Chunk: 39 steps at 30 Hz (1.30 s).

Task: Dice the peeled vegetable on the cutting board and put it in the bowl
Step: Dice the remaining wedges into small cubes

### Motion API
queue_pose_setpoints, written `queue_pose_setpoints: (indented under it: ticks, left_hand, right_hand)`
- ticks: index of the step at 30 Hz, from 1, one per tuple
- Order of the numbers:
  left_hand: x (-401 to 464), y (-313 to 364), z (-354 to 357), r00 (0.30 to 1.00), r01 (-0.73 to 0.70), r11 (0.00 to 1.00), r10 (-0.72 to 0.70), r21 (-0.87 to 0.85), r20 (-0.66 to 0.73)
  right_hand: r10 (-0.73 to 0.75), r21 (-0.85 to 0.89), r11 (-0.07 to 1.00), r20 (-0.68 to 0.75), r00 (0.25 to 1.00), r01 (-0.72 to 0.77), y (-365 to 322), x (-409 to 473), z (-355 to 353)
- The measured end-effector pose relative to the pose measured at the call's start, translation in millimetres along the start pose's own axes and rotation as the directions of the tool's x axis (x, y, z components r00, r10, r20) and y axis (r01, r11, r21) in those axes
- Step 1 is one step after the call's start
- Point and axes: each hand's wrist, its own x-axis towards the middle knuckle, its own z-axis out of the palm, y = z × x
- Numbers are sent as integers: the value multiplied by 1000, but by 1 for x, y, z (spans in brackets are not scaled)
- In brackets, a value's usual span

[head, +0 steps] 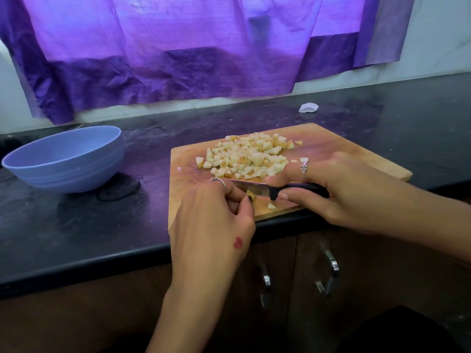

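Observation:
A wooden cutting board (336,146) lies on the black counter with a heap of pale diced vegetable pieces (251,156) across its far half. My right hand (339,189) grips the black handle of a knife (257,187), blade pointing left along the board's near side. My left hand (216,215) pinches a small remaining vegetable piece (250,194) against the blade. One loose cube (271,205) lies by the near edge. The blue bowl (63,159) stands empty to the left of the board.
The black counter (76,225) drops off at its front edge over brown cabinet doors with metal handles (331,271). A small white scrap (309,107) lies behind the board. A purple curtain (178,47) hangs along the back wall.

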Motion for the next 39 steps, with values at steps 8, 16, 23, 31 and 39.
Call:
queue_pose_setpoints:
  ticks: [8, 16, 23, 31, 39]
  left_hand:
    - [-2, 2, -1, 999, 42, 998, -41, 36, -9]
    - [-4, 2, 4, 998, 29, 997, -24, 71, -58]
    - [0, 1, 4, 999, 35, 997, -33, 73, -35]
    - [0, 0, 6, 998, 29, 996, -25, 87, -54]
    - [-1, 5, 4, 998, 30, 991, -23, 128, -54]
  right_hand:
    - [-2, -12, 1000, -35, 999, 2, 1, -26, -18]
    - [16, 6, 1000, -121, 992, -15, -11, -31, -16]
    - [27, -55, 998, -127, 992, -34, -11, -24, -8]
    - [45, -150, 988, 17, 999, -42, -16, -9, 8]
    - [-53, -237, 970, 8, 999, 54, 6, -27, -14]
